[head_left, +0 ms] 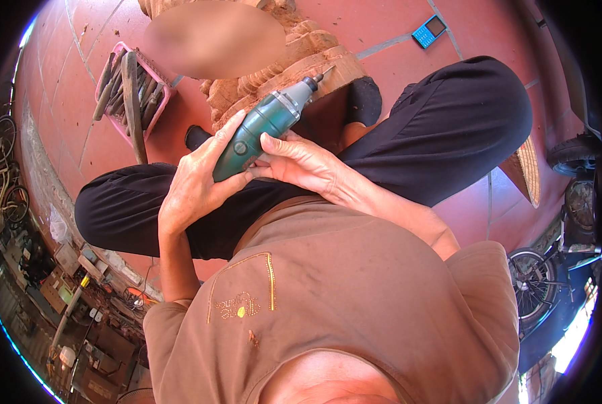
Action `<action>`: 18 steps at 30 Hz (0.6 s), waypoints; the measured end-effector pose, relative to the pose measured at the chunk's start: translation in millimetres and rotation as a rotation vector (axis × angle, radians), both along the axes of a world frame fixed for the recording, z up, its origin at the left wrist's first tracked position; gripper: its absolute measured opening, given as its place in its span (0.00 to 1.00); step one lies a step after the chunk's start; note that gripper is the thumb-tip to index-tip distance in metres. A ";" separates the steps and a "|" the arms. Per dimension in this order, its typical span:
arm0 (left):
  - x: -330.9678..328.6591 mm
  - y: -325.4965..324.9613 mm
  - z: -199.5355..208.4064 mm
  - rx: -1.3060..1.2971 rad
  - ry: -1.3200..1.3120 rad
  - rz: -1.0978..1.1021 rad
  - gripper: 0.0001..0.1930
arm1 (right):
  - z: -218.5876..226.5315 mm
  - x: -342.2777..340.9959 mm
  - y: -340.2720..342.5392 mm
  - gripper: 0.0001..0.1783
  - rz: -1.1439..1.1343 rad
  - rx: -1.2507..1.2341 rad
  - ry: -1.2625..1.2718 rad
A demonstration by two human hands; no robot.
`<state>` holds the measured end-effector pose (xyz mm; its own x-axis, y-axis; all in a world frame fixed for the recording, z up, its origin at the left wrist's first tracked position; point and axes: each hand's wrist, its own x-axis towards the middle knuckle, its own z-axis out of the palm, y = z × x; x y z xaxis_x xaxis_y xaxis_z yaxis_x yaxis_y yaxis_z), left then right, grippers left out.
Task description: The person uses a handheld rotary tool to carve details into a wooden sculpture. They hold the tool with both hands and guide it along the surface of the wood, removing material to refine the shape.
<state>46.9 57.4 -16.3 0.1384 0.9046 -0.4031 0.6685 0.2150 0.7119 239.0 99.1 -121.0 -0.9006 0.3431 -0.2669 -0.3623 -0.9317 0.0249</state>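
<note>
A green and grey die grinder (260, 129) is held between my two hands above my lap, its thin pointed bit slanting up and to the right. My left hand (196, 178) wraps the rear of its body from the left, fingers along the casing and thumb underneath. From the right, my right hand (301, 161) grips the lower side, with its thumb laid on the casing and the other fingers partly hidden beneath. Just beyond the bit lies a carved wooden piece (328, 64) with ridged, curling shapes; a blurred patch covers part of it.
Left of the carving, a pink basket (158, 120) holds several chisel-like hand tools, one long handle leaning out. A blue keypad phone (429, 31) rests on the red tile floor (395, 17). Bicycles (5, 145) and clutter line the left edge; a wheel (531, 283) stands at right.
</note>
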 end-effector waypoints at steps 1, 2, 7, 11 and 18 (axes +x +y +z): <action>0.2 -0.2 0.1 0.002 0.001 0.004 0.47 | 0.2 -0.3 0.2 0.34 -0.004 -0.001 0.006; 0.5 -0.5 0.1 0.004 0.002 0.007 0.47 | -0.2 -1.1 -0.4 0.33 -0.011 -0.008 0.000; 0.1 -0.1 -1.6 0.022 0.019 -0.002 0.47 | -2.9 -1.8 0.0 0.31 -0.012 0.003 0.001; 0.7 -1.2 -3.3 0.049 0.018 0.012 0.47 | -3.8 -4.5 1.5 0.31 -0.018 0.004 0.008; 3.6 -5.2 -1.9 0.108 0.039 -0.002 0.44 | -0.5 -3.0 -0.2 0.32 0.001 -0.008 -0.009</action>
